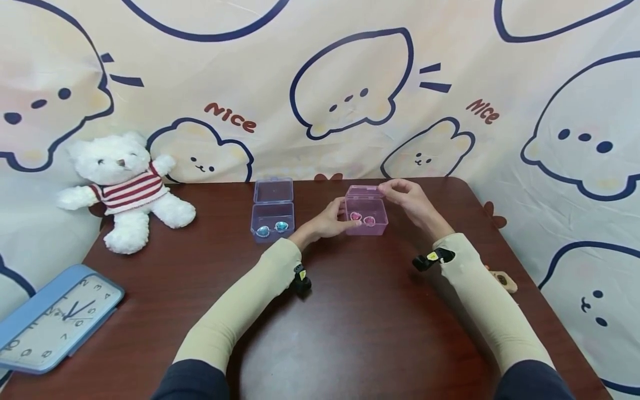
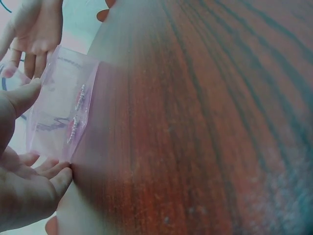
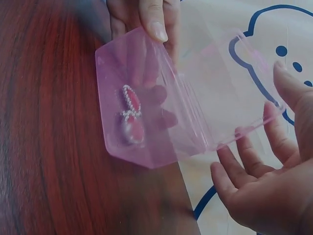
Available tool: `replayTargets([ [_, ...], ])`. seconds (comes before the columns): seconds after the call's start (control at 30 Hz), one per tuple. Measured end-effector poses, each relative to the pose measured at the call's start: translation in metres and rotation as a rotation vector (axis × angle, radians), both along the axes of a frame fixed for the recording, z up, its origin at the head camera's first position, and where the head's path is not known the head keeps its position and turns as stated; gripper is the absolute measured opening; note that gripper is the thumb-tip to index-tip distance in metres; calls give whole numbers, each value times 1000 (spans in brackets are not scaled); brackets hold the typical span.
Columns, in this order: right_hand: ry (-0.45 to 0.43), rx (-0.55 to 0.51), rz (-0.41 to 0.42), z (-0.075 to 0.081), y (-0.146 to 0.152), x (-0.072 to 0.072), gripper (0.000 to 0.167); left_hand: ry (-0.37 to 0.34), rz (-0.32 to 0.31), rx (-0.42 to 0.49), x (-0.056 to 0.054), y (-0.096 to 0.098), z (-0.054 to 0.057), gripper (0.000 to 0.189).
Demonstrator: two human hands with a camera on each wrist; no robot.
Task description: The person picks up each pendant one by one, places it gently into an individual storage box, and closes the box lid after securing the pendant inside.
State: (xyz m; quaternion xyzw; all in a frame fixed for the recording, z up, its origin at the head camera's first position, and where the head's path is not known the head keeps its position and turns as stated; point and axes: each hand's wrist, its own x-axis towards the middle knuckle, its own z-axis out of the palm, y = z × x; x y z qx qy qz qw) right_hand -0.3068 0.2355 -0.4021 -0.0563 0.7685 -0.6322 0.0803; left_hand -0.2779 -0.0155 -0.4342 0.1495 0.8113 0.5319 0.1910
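Note:
A clear pink plastic box (image 1: 367, 230) stands on the table with its hinged lid (image 1: 364, 192) raised. Inside lie two pink gem pieces edged with tiny silvery beads (image 3: 132, 129). My left hand (image 1: 327, 221) grips the box's left side, its thumb near the front rim and the other fingers round the side and back. At the lid's right edge, my right hand (image 1: 414, 204) pinches the corner, with the fingertips (image 3: 223, 154) along that edge in the right wrist view. Left of it stands a clear blue box (image 1: 272, 214), lid raised, holding two blue gem pieces (image 1: 281, 226).
A white teddy bear (image 1: 131, 186) in a striped top sits at the back left. The blue clock (image 1: 60, 316) lies at the left edge. A small wooden-coloured item (image 1: 505, 281) is beside my right forearm. Patterned cloth (image 1: 345, 83) hangs behind the brown table (image 1: 370, 322).

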Motion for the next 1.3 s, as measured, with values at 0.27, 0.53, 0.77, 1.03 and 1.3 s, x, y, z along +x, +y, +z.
replayTargets([
  [0.27,-24,130,126,-4,8,4,20,5,-9,-2,1,1,0,85],
  [0.53,-32,229,227,-7,12,7,49,10,-1,15,5,3,0,83],
  [0.77,38,299,307,-10,13,9,49,37,-31,89,8,4,0,92],
  [1.03,114,365,328,-16,14,9,51,7,-59,63,10,-2,2,105],
  [1.3,137,389,322,-20,15,10,53,22,-56,48,8,1,-1,91],
])
